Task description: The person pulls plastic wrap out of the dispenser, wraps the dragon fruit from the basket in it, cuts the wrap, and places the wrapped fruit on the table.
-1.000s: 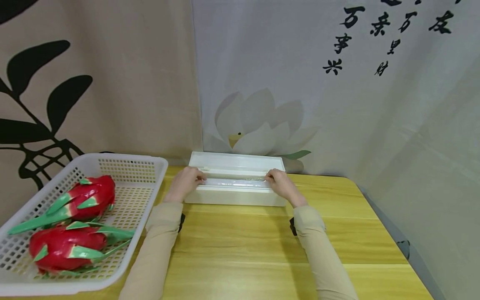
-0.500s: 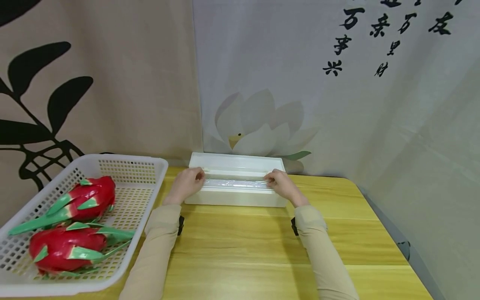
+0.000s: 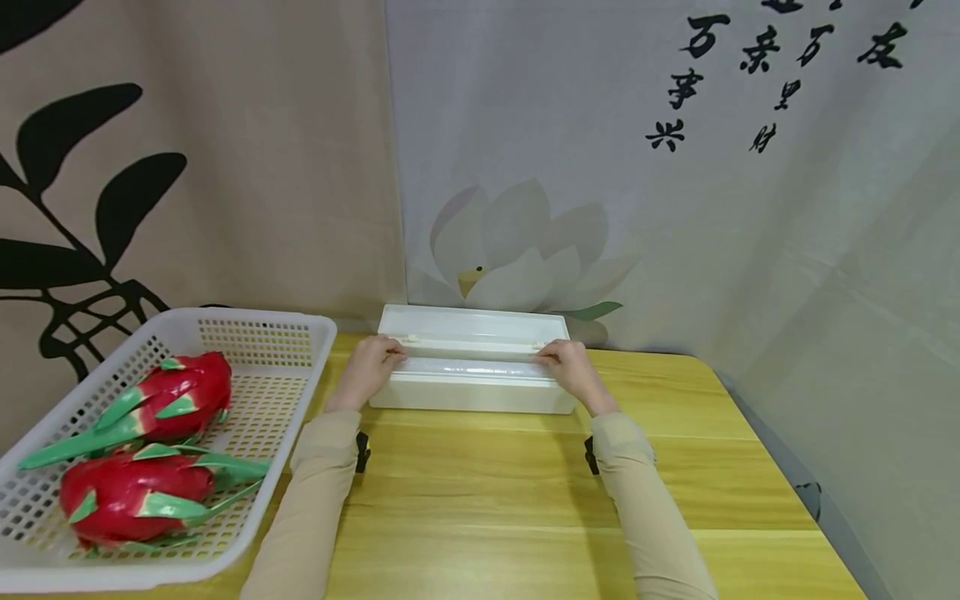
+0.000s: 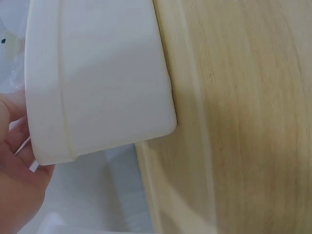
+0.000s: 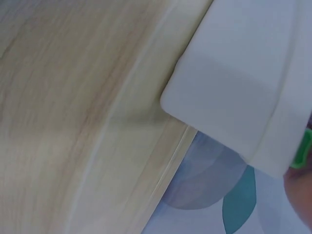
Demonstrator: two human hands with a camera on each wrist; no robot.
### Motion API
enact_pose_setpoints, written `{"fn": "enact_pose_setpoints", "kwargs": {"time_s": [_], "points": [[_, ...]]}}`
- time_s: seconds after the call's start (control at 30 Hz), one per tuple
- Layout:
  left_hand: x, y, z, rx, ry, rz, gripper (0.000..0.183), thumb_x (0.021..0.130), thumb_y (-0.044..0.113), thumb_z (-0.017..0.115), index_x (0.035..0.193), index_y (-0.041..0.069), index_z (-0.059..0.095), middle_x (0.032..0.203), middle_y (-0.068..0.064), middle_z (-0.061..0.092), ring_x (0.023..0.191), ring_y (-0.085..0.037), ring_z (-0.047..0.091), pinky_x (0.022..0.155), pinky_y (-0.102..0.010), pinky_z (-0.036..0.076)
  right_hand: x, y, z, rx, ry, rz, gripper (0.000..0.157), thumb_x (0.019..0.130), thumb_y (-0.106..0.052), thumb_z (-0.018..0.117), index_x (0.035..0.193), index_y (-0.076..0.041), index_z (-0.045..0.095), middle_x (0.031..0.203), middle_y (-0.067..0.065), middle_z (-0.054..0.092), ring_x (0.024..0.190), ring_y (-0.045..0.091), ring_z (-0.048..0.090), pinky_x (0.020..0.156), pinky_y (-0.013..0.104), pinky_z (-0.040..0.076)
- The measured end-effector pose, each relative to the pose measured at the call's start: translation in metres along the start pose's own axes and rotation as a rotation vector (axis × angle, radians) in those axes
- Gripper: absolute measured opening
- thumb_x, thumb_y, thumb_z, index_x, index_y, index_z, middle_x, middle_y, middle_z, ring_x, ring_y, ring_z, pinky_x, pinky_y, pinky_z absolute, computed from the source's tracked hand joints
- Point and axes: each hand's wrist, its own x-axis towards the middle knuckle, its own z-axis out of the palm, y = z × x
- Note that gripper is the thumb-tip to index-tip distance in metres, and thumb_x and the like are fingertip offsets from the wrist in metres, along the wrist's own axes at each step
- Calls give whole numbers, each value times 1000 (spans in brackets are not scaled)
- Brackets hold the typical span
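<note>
A long white cling film dispenser box [image 3: 468, 395] stands at the back of the table, its lid [image 3: 472, 322] tipped up behind. Clear cling film [image 3: 472, 367] stretches across the opening. At the left end, my left hand [image 3: 367, 367] pinches the film's edge with bent fingers. My right hand [image 3: 572, 372] pinches the film near the opposite end. In the left wrist view, fingers [image 4: 19, 129] sit behind the box's end wall [image 4: 112, 78]. The right wrist view has the box [image 5: 234, 83] covering most of the hand, with a bit of bright green [image 5: 303, 150] beside it.
On the left stands a white plastic basket [image 3: 318, 367] with two red dragon fruits, one [image 3: 187, 396] behind the other [image 3: 135, 496]. The wooden table [image 3: 480, 508] ends at a slanting right edge. A printed curtain [image 3: 525, 125] hangs close behind the box.
The film between my hands now lies flatter and smoother over the opening. My left fingers have closed up and lowered slightly; my right hand has shifted a little to the right.
</note>
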Motion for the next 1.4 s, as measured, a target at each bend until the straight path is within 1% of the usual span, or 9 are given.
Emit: {"fn": "enact_pose_setpoints", "kwargs": {"time_s": [0.13, 0.3, 0.37, 0.5, 0.67, 0.83, 0.97, 1.2, 1.4], "points": [[-1, -2, 2, -60, 19, -35, 15, 93, 11, 59, 98, 2, 70, 94, -16, 72, 76, -24, 64, 70, -37, 52, -2, -1, -2, 31, 11, 11, 13, 88, -9, 66, 91, 0, 75, 92, 16, 74, 85, 29, 71, 76, 39, 58], [-2, -3, 3, -120, 47, -78, 18, 95, 17, 56, 99, 5, 70, 95, -14, 72, 70, -17, 57, 66, -30, 46, -3, 0, -4, 97, 39, 38, 14, 88, -10, 65, 93, 0, 75, 92, 15, 74, 84, 27, 71, 74, 38, 58], [-3, -2, 4, -142, 65, -92, 19, 96, 19, 56, 100, 6, 70, 96, -14, 72, 67, -18, 53, 63, -29, 43, -3, 0, -4, 122, 55, 53, 14, 88, -9, 65, 92, -1, 75, 90, 15, 74, 83, 26, 71, 75, 38, 58], [-1, -1, 5, -176, 120, -98, 20, 96, 19, 56, 100, 5, 70, 96, -14, 73, 72, -23, 61, 64, -31, 45, -3, 0, -4, 159, 88, 69, 13, 90, -8, 63, 90, -1, 74, 86, 14, 74, 82, 25, 71, 76, 38, 58], [0, 0, 4, -213, 165, -97, 21, 96, 18, 55, 103, 4, 69, 98, -14, 73, 90, -28, 68, 77, -40, 52, -2, 0, -4, 191, 141, 32, 14, 90, -3, 60, 93, 3, 71, 82, 17, 73, 76, 28, 71, 73, 38, 58], [3, 0, 4, -286, 181, -98, 24, 97, 21, 53, 106, 3, 67, 104, -16, 71, 95, -30, 66, 81, -43, 52, -1, -2, -6, 197, 195, -7, 15, 90, -1, 58, 97, 6, 70, 80, 18, 72, 72, 29, 71, 70, 37, 59], [5, -2, 5, -349, 188, -83, 26, 98, 22, 50, 106, 2, 65, 103, -17, 71, 96, -30, 67, 85, -43, 54, 1, -5, -10, 206, 198, -16, 15, 91, 0, 57, 93, 7, 70, 82, 19, 72, 72, 28, 70, 69, 33, 59], [11, -1, 0, -360, 171, -70, 29, 99, 26, 48, 108, 3, 63, 94, -14, 71, 83, -26, 70, 71, -32, 56, 4, -4, -15, 197, 203, -1, 15, 92, -1, 57, 92, 6, 70, 84, 21, 72, 74, 30, 70, 65, 33, 59], [12, 4, -4, -370, 171, -75, 28, 99, 22, 49, 108, 0, 64, 91, -17, 70, 79, -29, 70, 71, -35, 59, 5, -3, -18, 196, 199, -6, 16, 92, -3, 56, 93, 7, 69, 83, 21, 71, 70, 29, 70, 62, 32, 59]]}}
